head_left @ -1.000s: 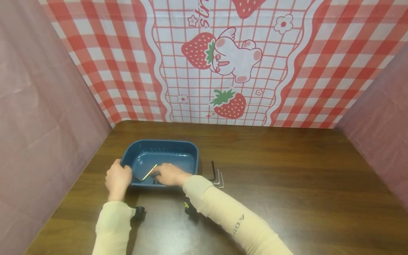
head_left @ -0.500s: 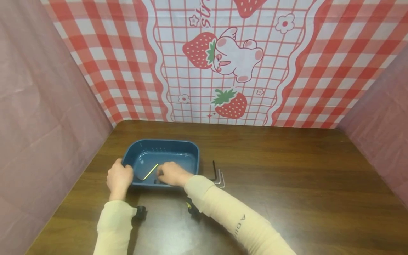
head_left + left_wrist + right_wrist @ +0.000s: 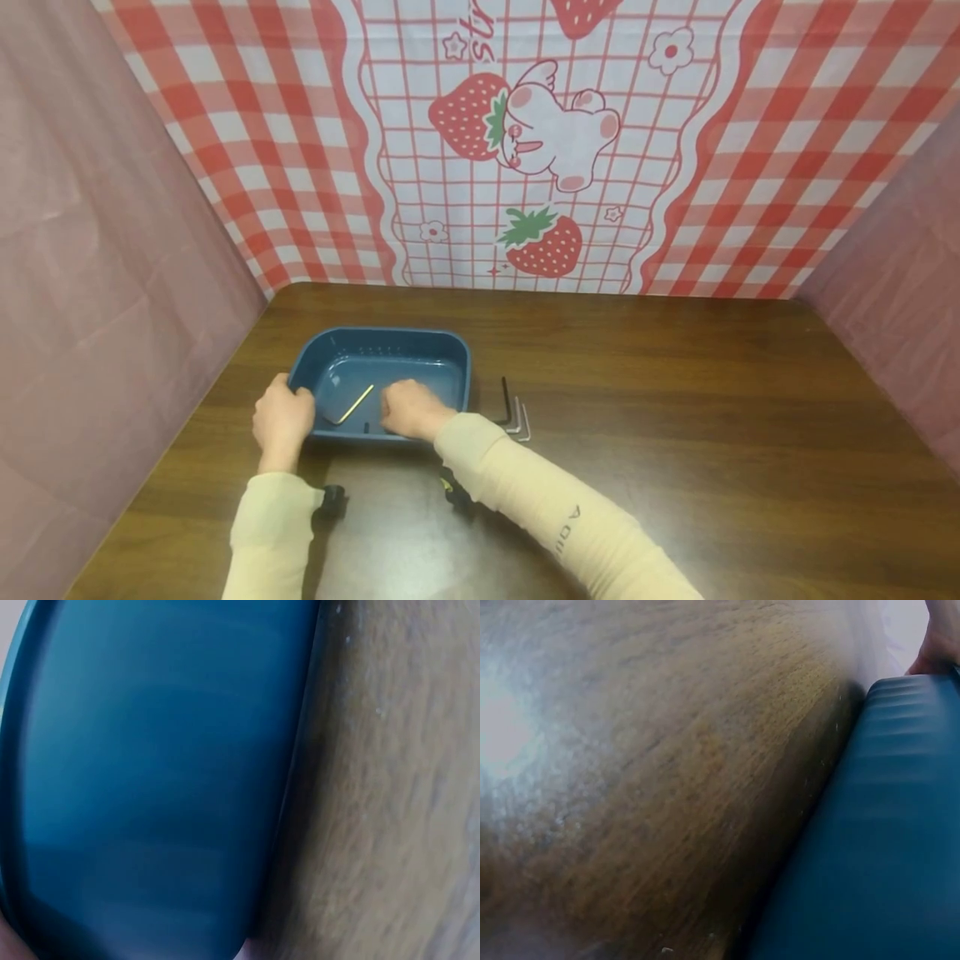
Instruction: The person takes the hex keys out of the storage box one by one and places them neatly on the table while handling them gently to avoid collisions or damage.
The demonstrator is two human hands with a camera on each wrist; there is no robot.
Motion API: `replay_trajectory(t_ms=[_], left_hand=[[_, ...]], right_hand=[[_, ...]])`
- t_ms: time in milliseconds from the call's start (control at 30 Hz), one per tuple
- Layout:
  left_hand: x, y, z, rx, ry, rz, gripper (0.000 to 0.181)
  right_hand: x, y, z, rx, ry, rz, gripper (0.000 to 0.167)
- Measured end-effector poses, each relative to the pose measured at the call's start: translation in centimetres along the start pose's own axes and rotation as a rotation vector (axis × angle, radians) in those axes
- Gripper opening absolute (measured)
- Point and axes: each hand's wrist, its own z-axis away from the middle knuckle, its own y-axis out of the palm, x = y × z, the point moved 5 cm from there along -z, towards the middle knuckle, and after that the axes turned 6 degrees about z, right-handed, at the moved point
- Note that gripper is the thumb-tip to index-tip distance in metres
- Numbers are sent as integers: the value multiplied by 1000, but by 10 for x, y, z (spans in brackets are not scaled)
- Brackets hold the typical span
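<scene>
A blue plastic basin [image 3: 397,338] stands on the left part of the table. My left hand [image 3: 283,423] grips its left side near the front corner; in the right wrist view that same left hand [image 3: 943,645] shows at the basin's far end. Inside lies a gold-coloured hex key [image 3: 356,403], slanting across the floor. To its right, my right hand [image 3: 411,408] reaches over the front rim into the basin, knuckles up. Its fingertips are hidden, so whether they hold anything does not show. A small dark mark [image 3: 366,427] is visible by the front wall.
Right of the basin, a black hex key [image 3: 506,400] and two silver hex keys [image 3: 516,415] lie side by side on the wooden table [image 3: 675,417]. A checked strawberry cloth [image 3: 555,150] hangs behind, with pink cloth on both sides.
My right hand has moved a little to the right, away from the gold-coloured hex key, which stays on the basin floor. The left hand keeps its grip on the basin.
</scene>
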Motion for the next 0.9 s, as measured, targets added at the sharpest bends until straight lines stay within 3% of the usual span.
replay_trajectory(t_ms=[267,467,567,767,900], left_hand=[[-2,0,-1,2,2,4,41],[0,1,0,4,-1,6,41],[0,1,0,4,-4,7,41],[-1,1,0,1,0,8,42],[-1,1,-1,0,4,7,42]], right_hand=[[-3,-2,1,-19,48,23,16],[-5,-3,2,-56,79,45,15],[-6,-3,2,-63,98,26,15],[-7,-4,4,-75,138,-46,32],[-8,-6,3,-94,143,-71,28]])
